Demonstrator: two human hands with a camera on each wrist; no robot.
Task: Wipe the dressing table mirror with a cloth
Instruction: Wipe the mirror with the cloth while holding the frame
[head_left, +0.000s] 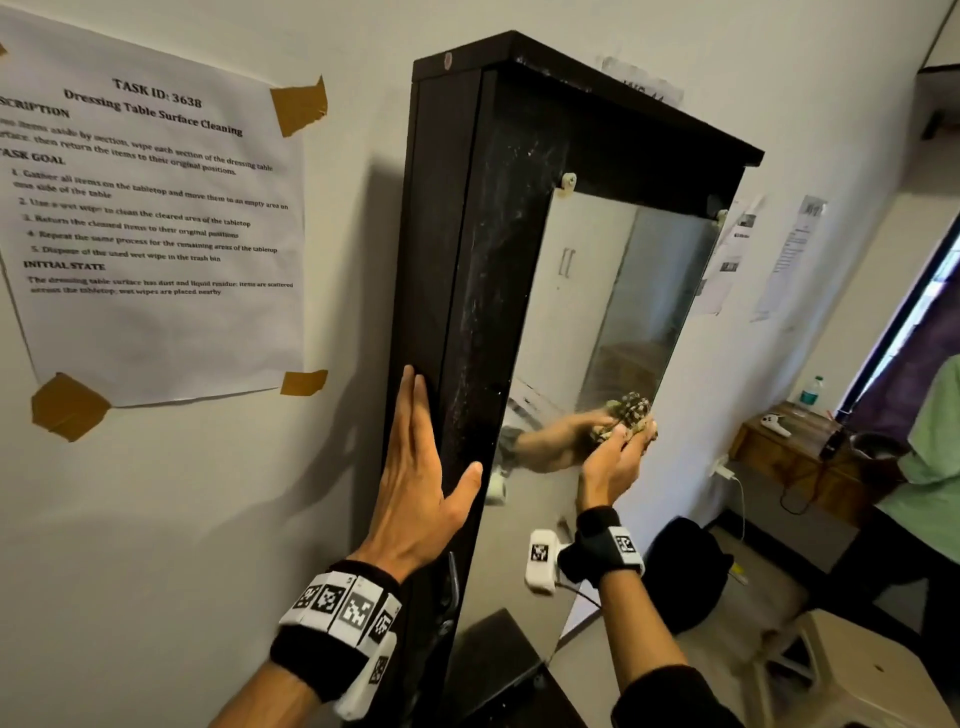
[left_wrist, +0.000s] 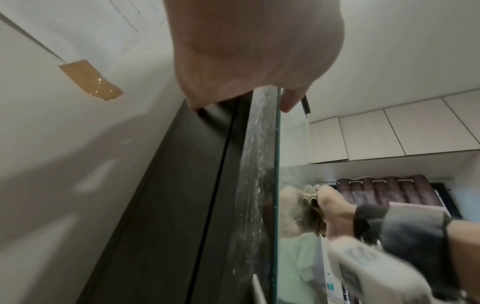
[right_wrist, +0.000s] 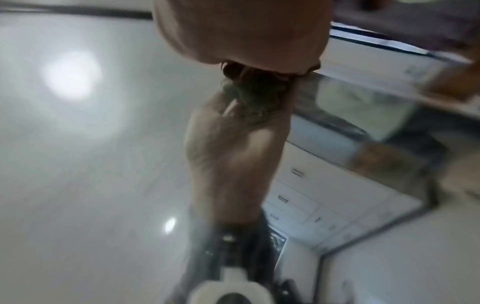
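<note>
A tall mirror (head_left: 613, 312) stands in a dark, dusty frame (head_left: 467, 249) against the wall. My right hand (head_left: 621, 452) presses a bunched, speckled cloth (head_left: 631, 410) against the glass near its right edge, fingers curled round it. The blurred right wrist view shows the cloth (right_wrist: 249, 90) squeezed between hand and glass. My left hand (head_left: 421, 483) lies flat on the frame's left side, fingers straight, thumb spread onto the dusty front face. In the left wrist view the palm (left_wrist: 249, 51) rests on the frame (left_wrist: 182, 185) beside the mirror's edge (left_wrist: 276, 185).
A taped task sheet (head_left: 150, 218) hangs on the wall left of the frame. At the right are a wooden side table (head_left: 795, 457) with a bottle (head_left: 811, 392), a black bag (head_left: 685, 571) and a beige stool (head_left: 841, 670). A person in green (head_left: 930, 457) stands at the far right.
</note>
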